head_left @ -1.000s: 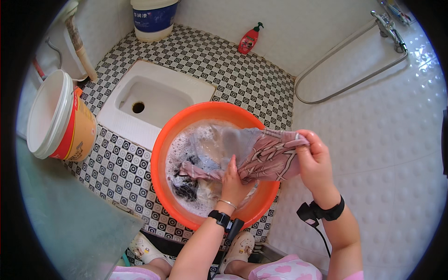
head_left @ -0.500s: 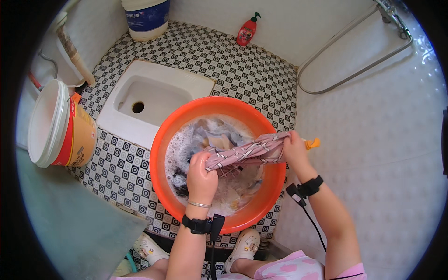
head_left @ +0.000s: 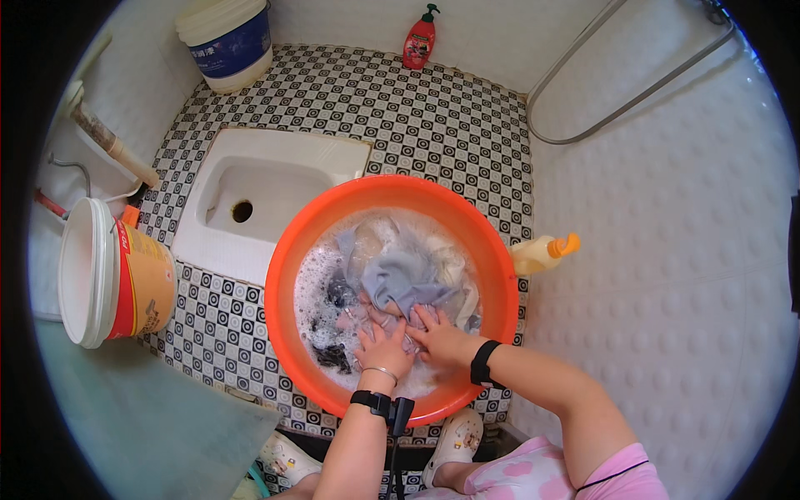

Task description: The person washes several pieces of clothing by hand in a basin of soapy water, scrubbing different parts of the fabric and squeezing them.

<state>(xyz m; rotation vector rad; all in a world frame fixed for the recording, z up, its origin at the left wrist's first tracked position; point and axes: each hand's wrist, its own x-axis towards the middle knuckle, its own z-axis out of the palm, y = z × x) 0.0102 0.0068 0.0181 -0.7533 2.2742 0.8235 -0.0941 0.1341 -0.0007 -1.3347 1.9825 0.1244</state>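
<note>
An orange basin holds foamy water and soaking clothes. My left hand rests with spread fingers on a pink patterned garment, which lies partly under the suds. Beside it, my right hand presses down on the wet cloth, its fingers apart, close to the edge of a grey-blue garment heaped in the middle. Dark cloth shows through the foam left of my left hand. Both wrists wear black straps.
A squat toilet adjoins the basin on the left. An open bucket stands at the far left, a blue-and-white bucket at the back. A yellow-capped bottle is right of the basin, a red pump bottle by the back wall.
The pink garment, earlier stretched between both hands above the basin, is now down in the suds. Both hands have let go and lowered; the right moved left, beside the left.
</note>
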